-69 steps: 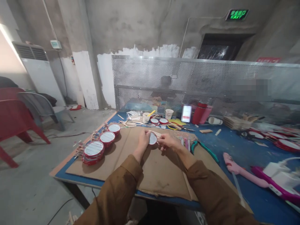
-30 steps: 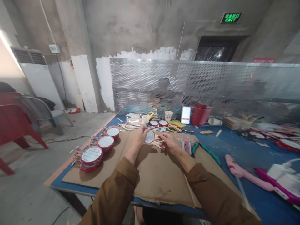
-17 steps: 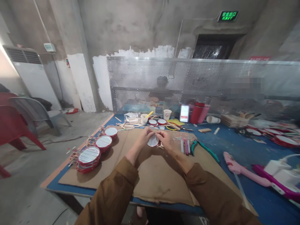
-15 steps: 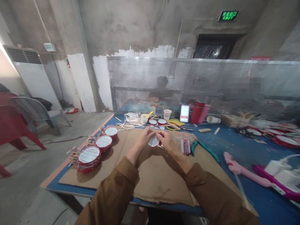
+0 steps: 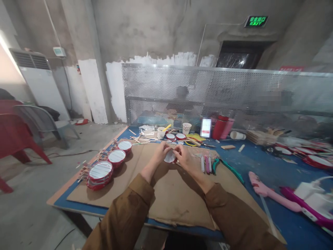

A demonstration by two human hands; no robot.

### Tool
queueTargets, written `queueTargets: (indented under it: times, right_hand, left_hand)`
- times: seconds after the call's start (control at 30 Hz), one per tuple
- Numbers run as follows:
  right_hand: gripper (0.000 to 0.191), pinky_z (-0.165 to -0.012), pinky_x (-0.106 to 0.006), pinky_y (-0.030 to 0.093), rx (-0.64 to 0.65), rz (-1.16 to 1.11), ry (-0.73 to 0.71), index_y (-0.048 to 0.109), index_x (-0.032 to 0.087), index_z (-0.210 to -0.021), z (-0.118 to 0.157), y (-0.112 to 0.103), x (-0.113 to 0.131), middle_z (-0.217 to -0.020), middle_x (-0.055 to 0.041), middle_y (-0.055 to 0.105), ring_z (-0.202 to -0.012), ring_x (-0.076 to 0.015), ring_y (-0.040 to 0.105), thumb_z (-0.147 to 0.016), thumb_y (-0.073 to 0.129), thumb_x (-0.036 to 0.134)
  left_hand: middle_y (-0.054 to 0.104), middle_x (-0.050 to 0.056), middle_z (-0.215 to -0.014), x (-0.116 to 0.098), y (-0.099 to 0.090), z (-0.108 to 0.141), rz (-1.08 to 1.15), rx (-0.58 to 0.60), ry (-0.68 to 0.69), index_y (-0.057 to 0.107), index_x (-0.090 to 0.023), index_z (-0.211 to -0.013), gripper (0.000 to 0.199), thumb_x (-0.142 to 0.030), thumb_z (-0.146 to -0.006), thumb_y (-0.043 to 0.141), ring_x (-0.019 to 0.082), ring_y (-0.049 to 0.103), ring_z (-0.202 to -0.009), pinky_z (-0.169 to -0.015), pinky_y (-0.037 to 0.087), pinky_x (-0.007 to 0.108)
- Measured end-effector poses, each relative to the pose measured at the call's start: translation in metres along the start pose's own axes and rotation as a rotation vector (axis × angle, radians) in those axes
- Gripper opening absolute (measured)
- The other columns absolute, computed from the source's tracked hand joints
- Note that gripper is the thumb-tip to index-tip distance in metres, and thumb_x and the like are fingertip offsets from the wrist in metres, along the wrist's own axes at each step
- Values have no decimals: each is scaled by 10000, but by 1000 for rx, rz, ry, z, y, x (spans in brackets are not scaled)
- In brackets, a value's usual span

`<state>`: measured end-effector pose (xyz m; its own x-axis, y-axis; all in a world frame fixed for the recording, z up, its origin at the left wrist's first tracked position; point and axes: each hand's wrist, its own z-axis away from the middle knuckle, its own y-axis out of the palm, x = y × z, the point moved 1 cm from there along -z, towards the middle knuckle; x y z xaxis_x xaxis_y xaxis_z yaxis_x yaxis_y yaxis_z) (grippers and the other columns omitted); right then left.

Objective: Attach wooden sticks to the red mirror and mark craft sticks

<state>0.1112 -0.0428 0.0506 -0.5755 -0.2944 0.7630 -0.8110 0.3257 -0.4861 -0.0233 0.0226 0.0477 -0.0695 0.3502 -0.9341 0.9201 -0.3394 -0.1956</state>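
Both hands meet over the middle of the cardboard sheet [image 5: 179, 201]. Between them is a small, round, drum-like piece [image 5: 169, 157] with a white face and a bit of red rim showing. My left hand [image 5: 160, 154] pinches its upper left edge. On the opposite edge, my right hand [image 5: 182, 155] grips with bent fingers; the fingertips partly cover the piece. Along the sheet's left side stand similar red-rimmed drum-like pieces [image 5: 101, 171], some stacked, with thin wooden sticks poking out to the left.
Right of my hands lie pink and white sticks [image 5: 207, 164] and teal-handled pliers [image 5: 230, 169]. A pink glue gun [image 5: 273, 196] rests near a purple power strip [image 5: 308, 210]. Behind are paper cups [image 5: 186, 128], a lit phone [image 5: 205, 127], a red bottle [image 5: 220, 127] and a perforated metal screen [image 5: 156, 81].
The round piece has tilted slightly in my fingers, and more red rim shows at its right. My hands stay in nearly the same place. The camera view has shifted a little.
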Motion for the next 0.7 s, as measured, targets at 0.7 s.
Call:
queueTargets:
  times: [0.7]
  right_hand:
    - [110,-623,-274,328,-72,716,40,607,173,-946,10,-8,21,-862,-83,709,-766,-202,630,-931,498,168]
  left_hand:
    - [661,24,-760,-3,2,5,226,196,-70,656,-123,-892,137,-200,-783,625,125,585,-655,-624,464,230]
